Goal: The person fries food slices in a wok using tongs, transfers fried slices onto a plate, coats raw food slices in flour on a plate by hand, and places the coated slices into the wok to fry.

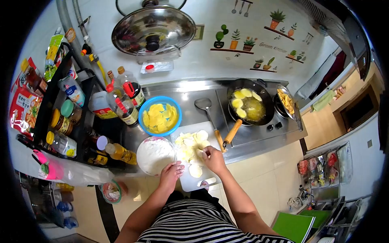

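Observation:
Pale floured slices (189, 146) lie spread over a white cutting board (190, 181). My right hand (213, 159) is over the board's right side, its thumb and fingers pressed together at the slices; what they pinch is too small to make out. Between the board and a bowl of white flour (156, 155), my left hand (172, 173) rests palm inward, fingers apart, holding nothing. Behind the flour bowl stands a blue basin (179, 128) with yellow slices (159, 117). In the wok (264, 116), several slices (240, 103) lie in bubbling oil.
A metal ladle (204, 104) and the wok's wooden handle (234, 131) lie right of the board. A plate of fried pieces (286, 100) stands beyond the wok. Sauce bottles (129, 112) and a black rack (52, 103) are on the left. A lid (153, 30) hangs on the wall.

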### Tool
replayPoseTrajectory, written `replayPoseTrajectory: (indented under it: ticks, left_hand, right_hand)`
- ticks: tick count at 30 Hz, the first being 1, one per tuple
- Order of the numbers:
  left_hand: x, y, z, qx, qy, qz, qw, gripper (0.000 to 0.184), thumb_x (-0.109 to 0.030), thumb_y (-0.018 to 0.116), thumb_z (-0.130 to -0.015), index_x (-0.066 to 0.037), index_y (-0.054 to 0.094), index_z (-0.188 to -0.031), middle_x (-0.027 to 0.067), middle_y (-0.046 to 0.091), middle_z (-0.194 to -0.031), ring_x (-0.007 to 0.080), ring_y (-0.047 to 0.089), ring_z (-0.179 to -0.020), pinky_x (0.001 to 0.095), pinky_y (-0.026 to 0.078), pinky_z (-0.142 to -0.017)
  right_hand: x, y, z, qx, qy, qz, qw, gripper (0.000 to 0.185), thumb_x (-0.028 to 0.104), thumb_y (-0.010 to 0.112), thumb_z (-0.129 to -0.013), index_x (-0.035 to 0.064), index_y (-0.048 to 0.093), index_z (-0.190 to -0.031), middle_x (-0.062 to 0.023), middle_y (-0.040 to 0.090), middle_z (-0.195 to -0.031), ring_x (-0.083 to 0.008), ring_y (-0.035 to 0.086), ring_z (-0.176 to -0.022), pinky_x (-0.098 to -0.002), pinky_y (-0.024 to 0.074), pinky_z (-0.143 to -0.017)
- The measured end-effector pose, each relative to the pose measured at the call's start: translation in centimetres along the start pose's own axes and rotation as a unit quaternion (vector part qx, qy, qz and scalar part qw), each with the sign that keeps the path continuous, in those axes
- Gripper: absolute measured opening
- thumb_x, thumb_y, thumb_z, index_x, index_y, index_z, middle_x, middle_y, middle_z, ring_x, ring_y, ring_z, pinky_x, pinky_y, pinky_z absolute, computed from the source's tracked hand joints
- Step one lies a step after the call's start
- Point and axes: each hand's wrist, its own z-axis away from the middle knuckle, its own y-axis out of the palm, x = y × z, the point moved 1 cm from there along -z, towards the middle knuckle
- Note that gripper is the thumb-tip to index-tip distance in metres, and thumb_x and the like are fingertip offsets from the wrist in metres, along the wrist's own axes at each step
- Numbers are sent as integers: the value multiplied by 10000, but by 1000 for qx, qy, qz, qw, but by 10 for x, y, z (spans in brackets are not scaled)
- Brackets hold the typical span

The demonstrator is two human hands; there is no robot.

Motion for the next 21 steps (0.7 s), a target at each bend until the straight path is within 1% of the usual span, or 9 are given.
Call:
replayPoseTrajectory:
  ticks: [3, 4, 6, 8, 10, 14, 16, 19, 21]
  left_hand:
    - [1, 12, 0, -4, 8, 7, 1000, 199, -124, 511, -892, 2, 539, -1043, 123, 600, -905, 189, 589, -820, 281, 480, -727]
    - [2, 15, -1, 3, 7, 6, 1000, 199, -124, 511, -892, 2, 539, -1043, 123, 600, -905, 189, 589, -820, 281, 480, -727]
    - [6, 17, -4, 4, 10, 0, 1000, 198, -127, 510, -894, -2, 540, -1045, 119, 600, -899, 188, 591, -831, 286, 481, -737]
    - [7, 20, -5, 11, 12, 9, 1000, 196, -125, 508, -896, -2, 539, -1046, 113, 600, -895, 185, 588, -819, 285, 480, -729]
    - [6, 25, -4, -13, 12, 10, 1000, 194, -123, 507, -895, -4, 537, -1045, 110, 600, -892, 184, 584, -803, 284, 479, -723]
    - [9, 26, -3, -31, 27, 35, 999, 188, -135, 521, -885, -18, 540, -1032, 108, 599, -885, 195, 581, -793, 292, 476, -710]
    - [12, 23, -2, -34, 35, 42, 998, 192, -137, 525, -883, -23, 535, -1037, 108, 597, -886, 196, 580, -794, 292, 474, -705]
    - [15, 19, 2, -53, 46, 46, 996, 207, -142, 520, -885, -14, 528, -1048, 111, 599, -893, 185, 582, -790, 281, 475, -708]
    - [20, 12, 4, -70, 53, 45, 995, 218, -145, 510, -890, -1, 525, -1053, 115, 601, -901, 174, 586, -786, 271, 479, -717]
  right_hand:
    - [18, -32, 2, -11, -11, -70, 997, 146, 64, 625, -767, -17, 604, -887, -132, 633, -711, -190, 621, -629, -289, 482, -591]
    - [21, -45, 1, -16, -10, -65, 998, 146, 64, 625, -767, -17, 604, -887, -132, 633, -711, -190, 621, -629, -289, 482, -591]
    - [25, -73, -6, -52, 0, -101, 993, 153, 85, 633, -766, -14, 611, -880, -163, 628, -736, -260, 626, -655, -330, 493, -604]
    - [15, -102, -21, -73, -13, -66, 995, 144, 88, 639, -769, -16, 612, -865, -163, 621, -711, -253, 622, -636, -326, 491, -596]
    - [2, -132, -39, -145, -5, -2, 989, 131, 74, 655, -769, -9, 616, -862, -103, 612, -664, -134, 584, -595, -273, 466, -558]
    - [-43, -174, -96, -197, -33, 105, 974, 126, 58, 642, -760, -24, 607, -849, -161, 621, -687, -230, 619, -602, -314, 469, -574]
    - [-71, -181, -128, -201, -38, 162, 965, 158, 83, 637, -721, -41, 606, -815, -204, 617, -720, -320, 627, -672, -359, 477, -606]
    - [-117, -174, -171, -169, 5, 212, 963, 139, 97, 616, -716, -24, 625, -786, -221, 613, -752, -359, 617, -704, -397, 481, -636]
    - [-146, -165, -193, -141, 69, 263, 952, 125, 107, 594, -723, 13, 649, -784, -229, 609, -778, -381, 607, -736, -432, 482, -676]
